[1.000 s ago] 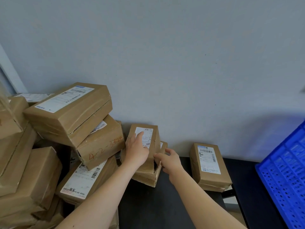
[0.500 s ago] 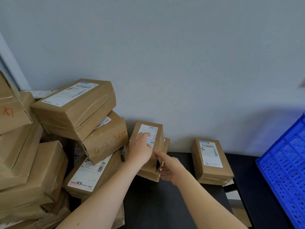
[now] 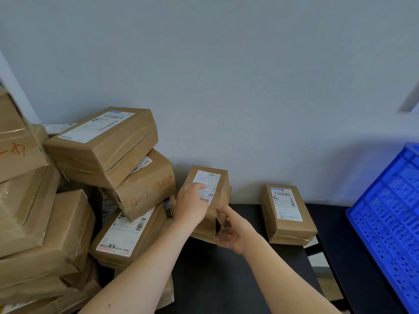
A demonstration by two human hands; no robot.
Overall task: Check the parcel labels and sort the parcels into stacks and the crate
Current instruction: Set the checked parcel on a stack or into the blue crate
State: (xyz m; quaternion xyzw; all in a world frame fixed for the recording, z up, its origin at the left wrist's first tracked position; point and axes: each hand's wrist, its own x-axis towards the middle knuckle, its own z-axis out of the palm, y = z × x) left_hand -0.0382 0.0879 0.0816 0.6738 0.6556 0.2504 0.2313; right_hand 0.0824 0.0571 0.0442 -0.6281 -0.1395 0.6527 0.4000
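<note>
Btwn hands, parcel tilted, long axis twd wall.

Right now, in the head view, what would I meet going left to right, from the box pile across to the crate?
Pile of boxes → box with red writing → small parcel, gripped by the left hand and the right hand → lone parcel by the wall → blue crate.

The blue crate runs off the right and bottom edges. The stacked parcels are cut by the left and bottom edges. The left hand covers part of the label on the tilted parcel, and the label's print is too small to read. The right hand has its fingers partly hidden beneath that parcel.
</note>
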